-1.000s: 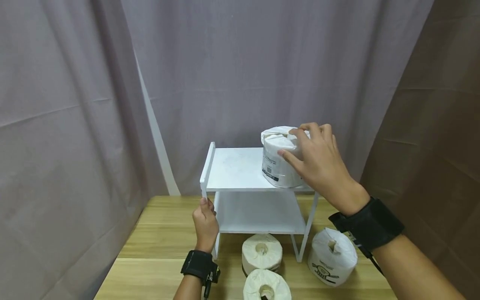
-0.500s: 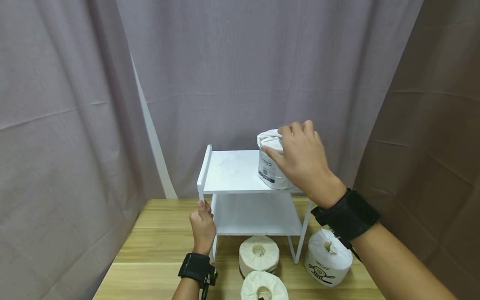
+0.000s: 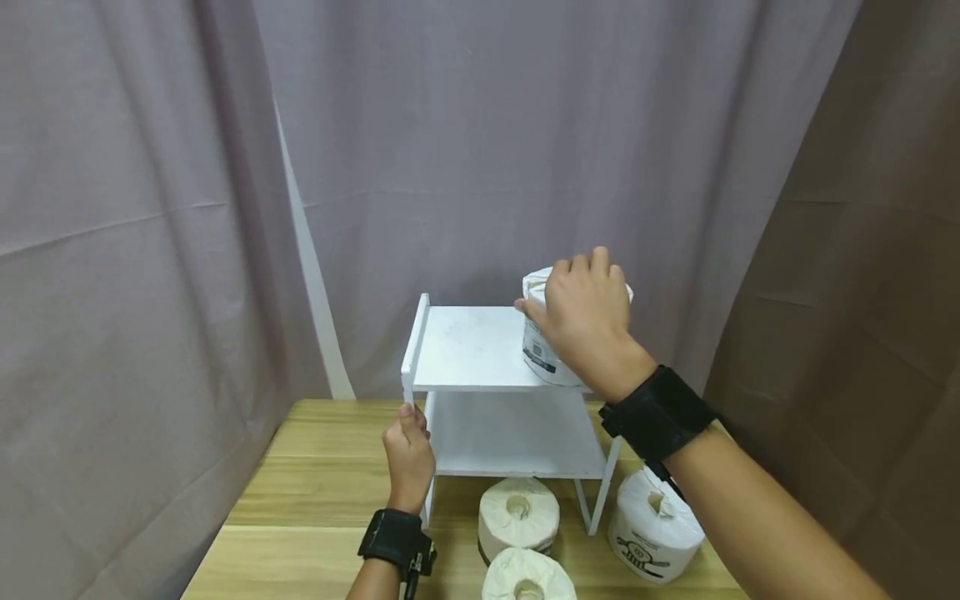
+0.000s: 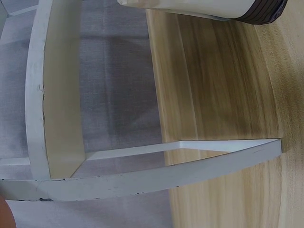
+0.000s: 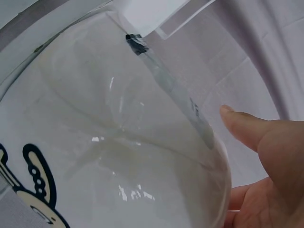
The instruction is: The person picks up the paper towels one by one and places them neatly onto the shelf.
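Note:
A white two-tier shelf rack (image 3: 472, 346) stands on the table. My left hand (image 3: 408, 454) grips its left front upright, just below the top board; in the left wrist view only a bit of that hand (image 4: 5, 216) shows. On the right side of the top board stands a toilet paper roll (image 3: 542, 354) in white printed wrapping. My right hand (image 3: 588, 321) lies over this roll, fingers bent across its top and thumb at its left side. The right wrist view has the wrapped roll (image 5: 118, 128) up close, beside the thumb (image 5: 247, 126). The fingertips are hidden.
Two cream-wrapped rolls stand one in front of the other, the rear one (image 3: 498, 525) by the rack's front and the nearer one (image 3: 498, 581) at the bottom edge. A white roll (image 3: 656, 542) stands right of the rack. Grey curtains (image 3: 480, 150) hang behind the wooden table (image 3: 300, 483).
My right hand has moved left across the roll, covering more of its top. The roll keeps its place on the top board, and my left hand keeps its grip on the rack.

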`<state>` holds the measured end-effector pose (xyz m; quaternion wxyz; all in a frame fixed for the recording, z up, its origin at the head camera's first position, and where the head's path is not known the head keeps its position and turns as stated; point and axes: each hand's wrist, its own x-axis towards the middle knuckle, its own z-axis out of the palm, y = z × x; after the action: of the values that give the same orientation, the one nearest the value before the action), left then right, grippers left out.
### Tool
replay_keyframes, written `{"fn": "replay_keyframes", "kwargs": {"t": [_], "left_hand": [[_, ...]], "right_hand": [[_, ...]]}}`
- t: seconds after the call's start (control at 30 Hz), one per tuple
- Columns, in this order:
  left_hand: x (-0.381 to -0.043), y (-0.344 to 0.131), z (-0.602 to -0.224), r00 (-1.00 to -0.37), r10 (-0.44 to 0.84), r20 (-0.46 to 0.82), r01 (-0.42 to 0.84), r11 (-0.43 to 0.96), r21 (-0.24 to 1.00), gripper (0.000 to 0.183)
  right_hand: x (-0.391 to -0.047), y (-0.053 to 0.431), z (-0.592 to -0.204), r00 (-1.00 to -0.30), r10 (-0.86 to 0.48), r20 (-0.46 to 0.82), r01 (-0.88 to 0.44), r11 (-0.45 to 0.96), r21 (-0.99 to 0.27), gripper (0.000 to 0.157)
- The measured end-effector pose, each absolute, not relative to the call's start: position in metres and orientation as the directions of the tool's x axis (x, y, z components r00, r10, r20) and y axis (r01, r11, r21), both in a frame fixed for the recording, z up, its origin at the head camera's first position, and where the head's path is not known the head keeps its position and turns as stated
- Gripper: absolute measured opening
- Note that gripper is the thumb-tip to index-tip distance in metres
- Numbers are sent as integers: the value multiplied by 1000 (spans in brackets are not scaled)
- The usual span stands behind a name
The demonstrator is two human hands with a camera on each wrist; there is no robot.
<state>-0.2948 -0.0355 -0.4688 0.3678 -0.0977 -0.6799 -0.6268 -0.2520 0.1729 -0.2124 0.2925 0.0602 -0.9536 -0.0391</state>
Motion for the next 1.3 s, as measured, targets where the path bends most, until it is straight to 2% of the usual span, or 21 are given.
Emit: {"fn": "replay_keyframes", "kwargs": {"t": [0.27,0.63,0.77,0.93,1.3], "left_hand": [[-291,-28,-466,-715,-338,612,592,173,787,56],[-291,-21,-468,-709,-338,619,592,190,783,55],[-290,-15,-470,-704,-336,626,596,202,777,55],[-291,-11,-470,-703,-324,633,607,192,771,57],[-292,-10,-470,-708,-318,630,602,193,774,57]], "right_hand": [[-265,170,-215,-806,-129,578,11,973,232,63],[-266,169,-212,-837,-85,540,85,956,282,64],[-264,172,-209,-851,-33,523,120,959,257,66],[-262,177,-207,-880,19,474,120,976,184,60],[-265,185,-208,-872,14,490,73,992,102,53]]}}
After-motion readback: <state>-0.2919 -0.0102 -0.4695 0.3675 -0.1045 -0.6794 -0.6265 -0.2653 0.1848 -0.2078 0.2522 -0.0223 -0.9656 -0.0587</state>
